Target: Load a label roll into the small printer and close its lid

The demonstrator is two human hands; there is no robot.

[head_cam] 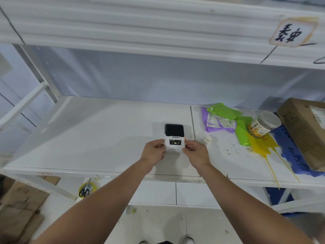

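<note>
Head view: white printer [174, 138], dark lid [174, 129]

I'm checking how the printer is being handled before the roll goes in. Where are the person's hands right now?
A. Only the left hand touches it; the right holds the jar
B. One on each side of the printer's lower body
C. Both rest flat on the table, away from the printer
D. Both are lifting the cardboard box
B: the left hand and the right hand grip opposite sides of the small white printer on the table.
</note>
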